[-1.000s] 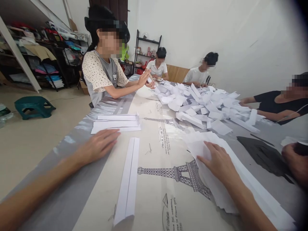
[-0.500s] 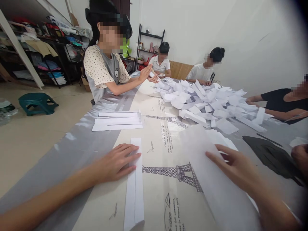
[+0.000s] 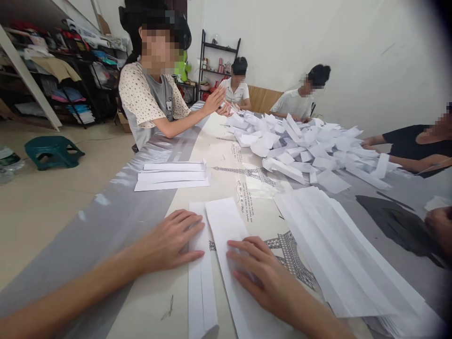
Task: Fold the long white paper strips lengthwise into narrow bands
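My left hand (image 3: 181, 239) lies flat, fingers stretched out, on a narrow folded strip of white paper (image 3: 202, 296) in front of me. Just right of that strip is a wider sheet of white paper (image 3: 226, 221). On this sheet rests my right hand (image 3: 263, 273), its fingers spread and slightly bent. To the right lies a stack of creased white sheets (image 3: 335, 249), fanned a little. Beyond my left hand sits a group of folded white paper strips (image 3: 172, 176), lying crosswise on the table.
A large heap of folded white papers (image 3: 310, 146) covers the far right of the table (image 3: 106, 226). Several people sit around it; the nearest person (image 3: 151, 94) holds their hands together. A dark flat item (image 3: 395, 226) lies at right. A green stool (image 3: 52, 151) stands on the floor.
My right hand has moved left from the stack, bringing a white sheet beside the folded strip. My left hand has stayed on the strip.
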Action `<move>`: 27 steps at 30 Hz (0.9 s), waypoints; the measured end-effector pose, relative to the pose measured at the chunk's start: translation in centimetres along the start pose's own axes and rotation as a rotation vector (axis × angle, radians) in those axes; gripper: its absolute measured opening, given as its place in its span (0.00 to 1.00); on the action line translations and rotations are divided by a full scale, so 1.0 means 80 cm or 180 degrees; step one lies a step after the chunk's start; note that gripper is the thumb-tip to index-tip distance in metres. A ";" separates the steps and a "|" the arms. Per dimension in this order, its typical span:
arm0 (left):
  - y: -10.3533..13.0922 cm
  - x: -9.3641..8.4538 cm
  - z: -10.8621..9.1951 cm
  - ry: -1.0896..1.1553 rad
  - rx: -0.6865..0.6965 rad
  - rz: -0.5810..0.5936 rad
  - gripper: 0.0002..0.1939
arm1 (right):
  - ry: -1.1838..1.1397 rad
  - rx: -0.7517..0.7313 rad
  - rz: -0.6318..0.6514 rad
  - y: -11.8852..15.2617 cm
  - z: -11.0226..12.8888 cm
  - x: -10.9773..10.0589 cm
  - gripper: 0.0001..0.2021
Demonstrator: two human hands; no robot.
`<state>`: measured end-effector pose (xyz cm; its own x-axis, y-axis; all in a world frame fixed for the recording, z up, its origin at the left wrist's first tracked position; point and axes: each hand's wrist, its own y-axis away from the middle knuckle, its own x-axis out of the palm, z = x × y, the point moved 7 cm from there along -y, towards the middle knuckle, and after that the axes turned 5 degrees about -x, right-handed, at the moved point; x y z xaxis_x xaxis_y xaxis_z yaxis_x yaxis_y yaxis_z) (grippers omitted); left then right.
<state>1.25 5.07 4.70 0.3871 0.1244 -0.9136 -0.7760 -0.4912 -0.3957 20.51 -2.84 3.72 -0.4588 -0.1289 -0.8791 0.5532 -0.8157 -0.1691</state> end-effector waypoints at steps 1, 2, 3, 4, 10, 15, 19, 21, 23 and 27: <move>-0.001 -0.001 0.000 0.0003 -0.0080 -0.0009 0.26 | -0.0021 0.0021 -0.0052 0.000 -0.005 -0.003 0.16; -0.001 -0.001 -0.001 0.0010 -0.0169 -0.0014 0.27 | -0.0067 0.0027 -0.0083 0.001 -0.009 -0.005 0.15; -0.001 -0.001 -0.002 0.0020 -0.0233 -0.0006 0.28 | -0.0126 0.0022 -0.0099 0.001 -0.011 -0.007 0.15; -0.001 0.001 -0.004 0.0035 -0.0235 0.0027 0.28 | -0.0187 0.0007 -0.0107 0.001 -0.013 -0.007 0.14; 0.005 0.020 -0.022 0.0193 0.0225 0.0400 0.29 | -0.0144 0.0861 -0.0667 0.010 -0.047 -0.018 0.23; 0.006 0.022 -0.018 0.0239 0.0128 0.0399 0.29 | -0.0339 0.1395 -0.0389 0.018 -0.061 -0.018 0.24; 0.007 0.024 -0.016 0.0173 0.0052 0.0488 0.29 | -0.0524 0.1142 -0.0547 0.015 -0.044 -0.025 0.25; 0.006 0.024 -0.015 0.0168 0.0009 0.0498 0.29 | -0.0595 0.0936 -0.0547 0.015 -0.033 -0.028 0.21; 0.006 0.023 -0.015 0.0204 0.0005 0.0466 0.29 | -0.0632 0.0808 -0.0426 0.016 -0.025 -0.029 0.20; 0.005 0.022 -0.015 0.0255 0.0026 0.0452 0.28 | -0.0608 0.0485 0.0066 0.017 -0.009 -0.022 0.28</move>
<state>2.22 4.07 3.06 0.3115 -0.0151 -0.9501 -0.8296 -0.4919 -0.2641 22.56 -3.36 4.71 -0.5796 -0.2389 -0.7791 0.4593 -0.8855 -0.0701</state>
